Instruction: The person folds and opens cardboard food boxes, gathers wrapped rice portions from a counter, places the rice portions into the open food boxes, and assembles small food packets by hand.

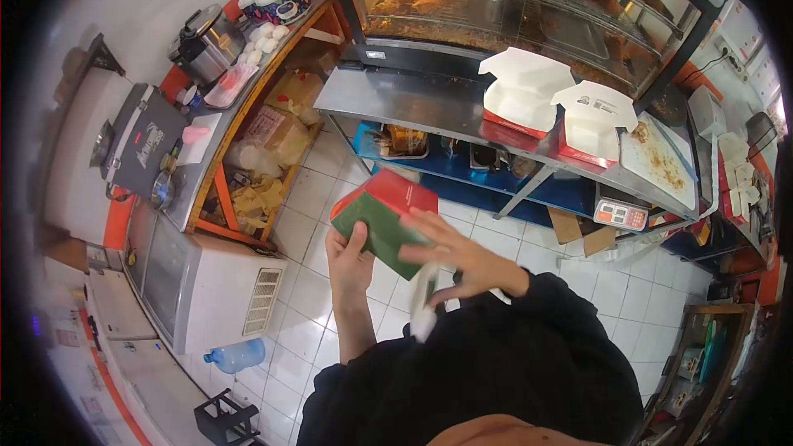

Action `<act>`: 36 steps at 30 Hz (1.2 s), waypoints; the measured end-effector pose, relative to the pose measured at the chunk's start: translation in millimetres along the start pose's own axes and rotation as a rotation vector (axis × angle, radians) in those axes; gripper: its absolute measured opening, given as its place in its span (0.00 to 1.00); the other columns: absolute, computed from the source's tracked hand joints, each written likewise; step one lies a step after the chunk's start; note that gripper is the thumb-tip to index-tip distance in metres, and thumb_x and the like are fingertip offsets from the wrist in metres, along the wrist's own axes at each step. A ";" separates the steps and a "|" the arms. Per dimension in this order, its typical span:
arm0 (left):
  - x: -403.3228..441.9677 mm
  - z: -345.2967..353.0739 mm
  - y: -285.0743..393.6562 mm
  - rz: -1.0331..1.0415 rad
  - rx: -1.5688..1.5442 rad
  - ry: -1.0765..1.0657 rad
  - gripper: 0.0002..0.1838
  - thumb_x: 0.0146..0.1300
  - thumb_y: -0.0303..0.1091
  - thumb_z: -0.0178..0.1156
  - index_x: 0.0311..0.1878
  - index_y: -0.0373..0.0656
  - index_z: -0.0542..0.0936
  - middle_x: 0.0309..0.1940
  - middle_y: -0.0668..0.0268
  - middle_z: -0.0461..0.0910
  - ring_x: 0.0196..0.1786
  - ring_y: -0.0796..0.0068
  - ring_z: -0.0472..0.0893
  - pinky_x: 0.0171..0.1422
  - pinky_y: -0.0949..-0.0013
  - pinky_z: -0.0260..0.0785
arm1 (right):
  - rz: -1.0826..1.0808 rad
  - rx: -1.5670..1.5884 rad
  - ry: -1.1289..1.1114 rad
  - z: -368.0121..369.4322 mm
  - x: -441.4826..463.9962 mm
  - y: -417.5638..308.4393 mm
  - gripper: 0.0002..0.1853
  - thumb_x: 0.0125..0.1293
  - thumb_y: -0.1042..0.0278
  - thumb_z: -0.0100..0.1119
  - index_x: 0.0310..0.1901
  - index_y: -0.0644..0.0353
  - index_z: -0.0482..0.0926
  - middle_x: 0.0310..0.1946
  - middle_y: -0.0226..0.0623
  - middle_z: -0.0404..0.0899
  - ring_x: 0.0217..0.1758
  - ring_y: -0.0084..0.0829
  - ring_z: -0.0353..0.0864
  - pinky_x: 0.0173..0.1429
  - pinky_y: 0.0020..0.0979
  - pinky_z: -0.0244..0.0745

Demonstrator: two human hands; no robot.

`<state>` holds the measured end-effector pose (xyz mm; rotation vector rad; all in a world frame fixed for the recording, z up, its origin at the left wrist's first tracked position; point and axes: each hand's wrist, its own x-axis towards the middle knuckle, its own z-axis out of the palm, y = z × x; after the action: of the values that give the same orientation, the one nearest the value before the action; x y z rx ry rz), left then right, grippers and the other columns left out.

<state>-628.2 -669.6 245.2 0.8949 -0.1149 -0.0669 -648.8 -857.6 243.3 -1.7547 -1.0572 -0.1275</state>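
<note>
My left hand (pixel 351 258) grips a red and green cardboard takeaway box (pixel 382 227) from its left side, thumb on the green panel. The box is tilted in front of my body, above the tiled floor. My right hand (pixel 467 258), blurred by motion, is at the box's right side with its fingers stretched out and spread. Its thumb is close to a white flap (pixel 424 301) that hangs at the box's lower right. Whether the thumb presses on the flap I cannot tell.
Two opened takeaway boxes, one left (pixel 529 87) and one right (pixel 591 128), stand on the steel counter (pixel 396 95) below a heated food cabinet (pixel 496 8). Right of them is a soiled cutting board (pixel 658 161). A scale (pixel 621 213) sits lower. A water bottle (pixel 237 355) lies on the floor.
</note>
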 end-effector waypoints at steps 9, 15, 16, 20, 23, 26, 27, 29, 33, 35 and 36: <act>70.0 65.8 -91.3 0.058 0.088 0.251 0.16 0.60 0.37 0.51 0.45 0.34 0.69 0.39 0.61 0.74 0.40 0.72 0.76 0.42 0.69 0.71 | 0.196 0.067 0.730 -59.9 14.3 58.5 0.39 0.49 0.63 0.61 0.60 0.66 0.53 0.62 0.50 0.48 0.60 0.49 0.57 0.62 0.38 0.54; 126.5 90.1 -120.3 -0.115 0.035 0.246 0.21 0.62 0.45 0.47 0.46 0.34 0.69 0.38 0.61 0.75 0.38 0.73 0.76 0.40 0.72 0.70 | 0.214 -0.241 0.325 -108.4 -4.0 89.8 0.30 0.48 0.64 0.61 0.55 0.61 0.65 0.62 0.45 0.52 0.62 0.49 0.54 0.60 0.38 0.57; 133.7 96.4 -122.4 -0.169 0.027 0.264 0.22 0.62 0.47 0.45 0.46 0.34 0.69 0.38 0.61 0.74 0.38 0.73 0.76 0.39 0.72 0.70 | 0.103 -0.259 0.293 -117.8 -7.8 93.6 0.29 0.48 0.64 0.60 0.53 0.61 0.67 0.61 0.45 0.54 0.61 0.50 0.54 0.60 0.40 0.56; 141.3 111.1 -131.9 -0.355 0.069 0.084 0.26 0.63 0.52 0.39 0.49 0.35 0.67 0.42 0.61 0.73 0.44 0.71 0.74 0.46 0.68 0.68 | 0.159 -0.368 0.416 -132.0 -16.2 99.5 0.25 0.49 0.66 0.59 0.51 0.59 0.70 0.60 0.44 0.57 0.61 0.50 0.54 0.61 0.42 0.54; 151.5 117.8 -138.4 -0.398 0.008 0.052 0.28 0.62 0.54 0.40 0.50 0.36 0.67 0.44 0.60 0.73 0.45 0.69 0.74 0.46 0.67 0.68 | 0.176 -0.417 0.408 -139.5 -20.1 113.9 0.25 0.49 0.67 0.59 0.52 0.58 0.69 0.56 0.42 0.63 0.60 0.45 0.57 0.60 0.43 0.54; 163.3 106.7 -149.4 -0.471 -0.059 -0.009 0.29 0.60 0.56 0.42 0.49 0.36 0.67 0.43 0.60 0.73 0.45 0.68 0.75 0.46 0.66 0.69 | 0.093 -0.455 0.333 -136.9 -30.1 125.0 0.24 0.49 0.67 0.59 0.51 0.58 0.70 0.54 0.40 0.66 0.59 0.42 0.60 0.59 0.44 0.54; 163.9 105.6 -153.9 -0.516 -0.035 0.016 0.29 0.59 0.56 0.42 0.48 0.37 0.68 0.42 0.60 0.74 0.43 0.69 0.75 0.45 0.67 0.69 | 0.082 -0.510 0.328 -136.0 -31.8 128.2 0.24 0.49 0.67 0.59 0.51 0.58 0.70 0.53 0.38 0.68 0.58 0.41 0.62 0.58 0.44 0.55; 161.2 107.0 -166.6 -0.568 -0.065 0.100 0.26 0.60 0.53 0.45 0.45 0.37 0.69 0.38 0.62 0.74 0.40 0.71 0.75 0.40 0.69 0.69 | 0.076 -0.549 0.480 -137.3 -32.4 133.7 0.24 0.49 0.67 0.59 0.51 0.58 0.70 0.52 0.36 0.68 0.57 0.40 0.64 0.58 0.45 0.55; 171.2 103.1 -174.6 -0.469 -0.019 0.036 0.20 0.60 0.47 0.49 0.42 0.37 0.71 0.34 0.63 0.75 0.36 0.74 0.76 0.38 0.71 0.69 | 0.098 -0.572 0.564 -136.1 -31.2 139.7 0.23 0.49 0.68 0.60 0.50 0.60 0.71 0.51 0.36 0.70 0.55 0.37 0.66 0.57 0.45 0.56; 173.7 109.5 -169.8 -0.493 -0.001 0.058 0.19 0.60 0.47 0.49 0.40 0.37 0.71 0.33 0.63 0.75 0.35 0.74 0.76 0.37 0.71 0.69 | 0.137 -0.573 0.468 -136.7 -29.9 140.4 0.23 0.50 0.69 0.58 0.50 0.61 0.70 0.53 0.36 0.68 0.57 0.34 0.64 0.58 0.41 0.54; 175.4 113.0 -167.6 -0.503 0.020 0.087 0.19 0.60 0.47 0.49 0.39 0.38 0.72 0.32 0.64 0.75 0.34 0.75 0.76 0.36 0.72 0.69 | 0.146 -0.583 0.475 -135.5 -30.0 141.7 0.23 0.50 0.69 0.58 0.50 0.61 0.70 0.53 0.36 0.68 0.57 0.34 0.64 0.58 0.41 0.54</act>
<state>-470.5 -880.4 196.9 0.9282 0.1939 -0.4947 -516.5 -994.9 188.5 -2.1590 -0.5651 -0.7851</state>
